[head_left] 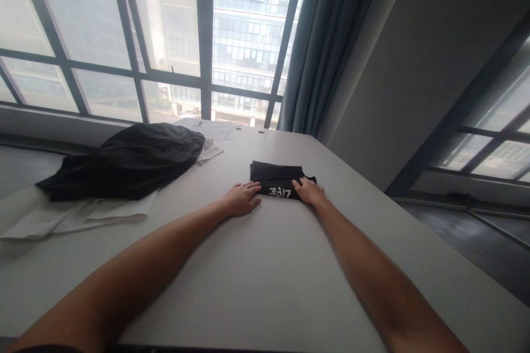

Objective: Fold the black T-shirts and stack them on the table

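A folded black garment (277, 175) with white lettering that reads "LIFE" upside down lies flat on the white table (248, 276). My left hand (241, 198) rests at its left edge, fingers stretched out, the fingertips touching the cloth. Over the right end of the garment lies my right hand (309, 190), palm down with its fingers spread on the fabric. Neither hand grips the cloth. Part of the garment's right end is hidden under my right hand.
A heap of dark cloth (132, 160) lies on the left of the table, over white sheets (120, 209). More white papers (215, 130) are at the far end, by the window. A blue-grey curtain (323, 38) hangs behind the table.
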Available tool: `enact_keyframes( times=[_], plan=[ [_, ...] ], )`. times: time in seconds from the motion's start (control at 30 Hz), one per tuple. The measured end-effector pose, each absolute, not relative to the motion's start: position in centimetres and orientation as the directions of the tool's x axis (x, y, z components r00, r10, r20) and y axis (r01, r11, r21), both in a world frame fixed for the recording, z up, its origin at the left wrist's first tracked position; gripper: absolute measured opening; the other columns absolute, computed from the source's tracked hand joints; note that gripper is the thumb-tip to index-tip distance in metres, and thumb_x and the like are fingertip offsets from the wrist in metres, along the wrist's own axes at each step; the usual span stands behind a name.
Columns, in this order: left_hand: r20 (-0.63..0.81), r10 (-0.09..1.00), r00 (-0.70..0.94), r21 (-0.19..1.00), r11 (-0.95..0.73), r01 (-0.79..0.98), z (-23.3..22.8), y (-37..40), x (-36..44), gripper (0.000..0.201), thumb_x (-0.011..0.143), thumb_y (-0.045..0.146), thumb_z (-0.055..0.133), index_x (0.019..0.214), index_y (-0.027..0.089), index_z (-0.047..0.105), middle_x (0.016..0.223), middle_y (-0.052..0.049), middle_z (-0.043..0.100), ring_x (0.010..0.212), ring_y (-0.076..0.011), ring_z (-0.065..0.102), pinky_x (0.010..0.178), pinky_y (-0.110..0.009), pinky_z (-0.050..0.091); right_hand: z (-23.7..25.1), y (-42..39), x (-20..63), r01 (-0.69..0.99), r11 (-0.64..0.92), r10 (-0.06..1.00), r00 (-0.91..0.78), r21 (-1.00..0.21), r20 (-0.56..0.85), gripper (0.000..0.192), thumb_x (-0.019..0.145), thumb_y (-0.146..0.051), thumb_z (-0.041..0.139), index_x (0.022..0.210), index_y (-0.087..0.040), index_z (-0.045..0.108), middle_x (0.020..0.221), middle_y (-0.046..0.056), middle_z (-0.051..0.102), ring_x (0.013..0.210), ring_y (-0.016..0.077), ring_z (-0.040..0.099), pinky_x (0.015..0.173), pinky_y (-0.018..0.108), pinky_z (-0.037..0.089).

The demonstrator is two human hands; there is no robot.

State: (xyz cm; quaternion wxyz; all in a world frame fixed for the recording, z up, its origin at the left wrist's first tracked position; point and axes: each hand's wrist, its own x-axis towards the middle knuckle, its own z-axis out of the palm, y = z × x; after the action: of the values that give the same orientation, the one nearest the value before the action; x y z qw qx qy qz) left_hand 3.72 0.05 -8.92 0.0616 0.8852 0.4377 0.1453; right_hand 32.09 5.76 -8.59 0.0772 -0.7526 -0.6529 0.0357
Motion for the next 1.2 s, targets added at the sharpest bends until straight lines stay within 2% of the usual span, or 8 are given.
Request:
enact_keyframes(
  times=[0.2, 0.37, 0.53, 0.67, 0.83, 0.93, 1.07, 1.2],
  plan=[
    [0.407, 0.742, 0.533, 0.229, -0.647, 0.727, -8.0, -0.1, 3.9, 0.040, 0.095, 0.050, 0.046, 0.109, 0.022, 0.071, 0.116, -0.008, 0.071, 0.112, -0.0255, 0.063, 0.107, -0.041, 0.039, -8.9, 5.5, 32.5, 0.978, -0.014, 0.986, 0.048, -0.209, 0.157, 0.060, 0.096, -0.044, 0.037, 0.142, -0.009, 0.054, 0.153, 0.016, 0.044, 0.141, 0.0272, 0.042, 0.115, 0.035, 0.032],
    [0.457, 0.733, 0.503, 0.211, -0.639, 0.740, -7.3, -0.8, 3.9, 0.051, 0.100, 0.047, 0.036, 0.071, 0.019, 0.068, 0.078, -0.010, 0.071, 0.085, -0.0230, 0.067, 0.093, -0.040, 0.045, -7.7, 4.0, 30.6, 0.957, 0.194, 0.964, -0.146, -0.216, 0.221, 0.048, 0.092, -0.042, 0.049, 0.130, -0.018, 0.065, 0.139, 0.008, 0.060, 0.126, 0.0218, 0.056, 0.107, 0.029, 0.039],
    [0.451, 0.834, 0.316, 0.309, -0.479, 0.822, -8.1, -0.1, 3.7, 0.045, 0.096, 0.053, 0.044, 0.111, 0.019, 0.069, 0.117, -0.011, 0.071, 0.115, -0.0273, 0.060, 0.101, -0.040, 0.044, -6.3, 2.6, 28.1, 0.997, 0.068, 0.963, -0.053, -0.048, 0.265, 0.045, 0.095, -0.047, 0.042, 0.098, -0.019, 0.078, 0.102, 0.013, 0.074, 0.102, 0.0287, 0.067, 0.093, 0.038, 0.044],
    [0.202, 0.932, 0.301, 0.308, -0.353, 0.883, -8.8, 1.1, 3.5, 0.070, 0.093, 0.064, 0.040, 0.147, 0.020, 0.046, 0.159, -0.010, 0.037, 0.148, -0.0330, 0.027, 0.118, -0.049, 0.026, -5.5, 1.8, 25.9, 0.996, 0.065, 0.962, -0.078, 0.057, 0.262, 0.049, 0.096, -0.045, 0.040, 0.106, -0.012, 0.075, 0.108, 0.023, 0.071, 0.109, 0.0351, 0.064, 0.098, 0.046, 0.039],
    [0.135, 0.915, 0.381, 0.240, -0.403, 0.883, -9.1, 0.2, 4.2, 0.077, 0.094, 0.069, 0.031, 0.153, 0.020, 0.039, 0.163, -0.011, 0.025, 0.152, -0.0338, 0.014, 0.121, -0.053, 0.014, -5.8, 1.1, 23.5, 0.940, 0.341, 0.886, -0.324, 0.008, 0.331, 0.049, 0.095, -0.041, 0.044, 0.133, -0.014, 0.061, 0.137, 0.018, 0.059, 0.130, 0.0314, 0.050, 0.113, 0.045, 0.027],
    [0.181, 0.862, 0.473, 0.229, -0.505, 0.832, -9.4, -0.6, 5.0, 0.073, 0.096, 0.065, 0.031, 0.154, 0.020, 0.036, 0.162, -0.010, 0.028, 0.152, -0.0300, 0.017, 0.122, -0.049, 0.012, -6.9, 1.7, 23.1, 0.846, 0.525, 0.840, -0.499, -0.088, 0.214, 0.052, 0.097, -0.040, 0.041, 0.145, -0.022, 0.051, 0.152, 0.008, 0.047, 0.142, 0.0233, 0.038, 0.119, 0.041, 0.022],
    [0.157, 0.838, 0.523, 0.251, -0.546, 0.799, -9.4, -0.6, 5.3, 0.072, 0.097, 0.063, 0.031, 0.154, 0.020, 0.035, 0.162, -0.009, 0.028, 0.152, -0.0265, 0.019, 0.122, -0.044, 0.015, -8.1, 3.7, 24.7, 0.888, 0.423, 0.903, -0.430, -0.180, -0.001, 0.060, 0.100, -0.055, 0.033, 0.153, -0.027, 0.040, 0.162, 0.004, 0.029, 0.151, 0.0227, 0.022, 0.121, 0.046, 0.016],
    [0.108, 0.873, 0.476, 0.263, -0.487, 0.833, -9.2, 0.4, 4.5, 0.079, 0.093, 0.070, 0.034, 0.153, 0.019, 0.038, 0.163, -0.008, 0.024, 0.152, -0.0287, 0.016, 0.122, -0.043, 0.015, -8.7, 5.4, 28.1, 0.962, 0.207, 0.974, -0.219, -0.177, -0.054, 0.072, 0.098, -0.065, 0.028, 0.158, -0.025, 0.029, 0.166, 0.004, 0.017, 0.153, 0.0231, 0.013, 0.122, 0.045, 0.012]
  ],
)
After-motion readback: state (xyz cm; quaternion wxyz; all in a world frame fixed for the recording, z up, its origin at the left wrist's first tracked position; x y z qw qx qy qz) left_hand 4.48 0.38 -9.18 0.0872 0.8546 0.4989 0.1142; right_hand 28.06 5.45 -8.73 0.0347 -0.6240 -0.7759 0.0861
